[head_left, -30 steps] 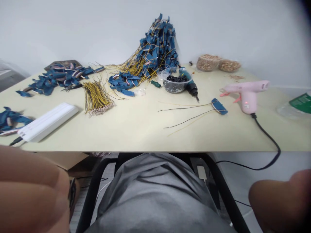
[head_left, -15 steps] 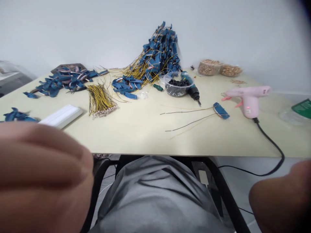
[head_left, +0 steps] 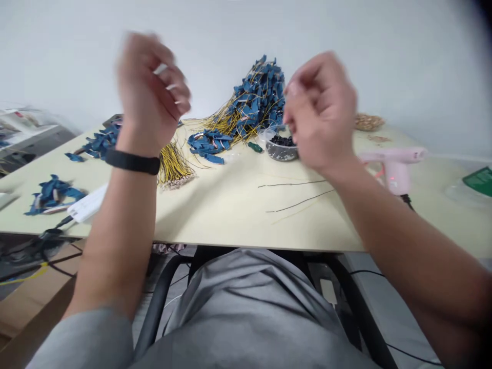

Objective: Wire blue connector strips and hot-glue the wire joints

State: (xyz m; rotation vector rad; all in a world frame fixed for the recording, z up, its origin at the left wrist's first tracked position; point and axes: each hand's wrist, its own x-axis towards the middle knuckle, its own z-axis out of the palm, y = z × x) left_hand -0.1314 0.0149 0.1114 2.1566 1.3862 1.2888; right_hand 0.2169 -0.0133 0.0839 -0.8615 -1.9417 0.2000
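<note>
My left hand [head_left: 154, 87] is raised over the left half of the table, blurred, its fingers loosely bent with gaps between them and nothing seen in them. A black band circles that wrist. My right hand [head_left: 323, 110] hangs above the right half, its fingers curled in and no object visible in it. Behind it is a tub of black parts [head_left: 282, 146]. Beneath my right arm, thin black wires [head_left: 292, 183] lie on the table; the blue piece at their end is hidden. Yellow and black wires [head_left: 175, 166] lie in a bundle beside my left wrist.
Blue pieces with wires [head_left: 257, 97] form a tall heap against the wall. Smaller blue piles [head_left: 209, 143] lie around it. A pink glue gun [head_left: 395, 166] stands on the right of the table [head_left: 230, 220]. A white power strip [head_left: 88, 205] is partly behind my left arm.
Both hands have moved from close to the camera, low at the sides, up and forward over the table. The view has shifted slightly, showing more of the left side.
</note>
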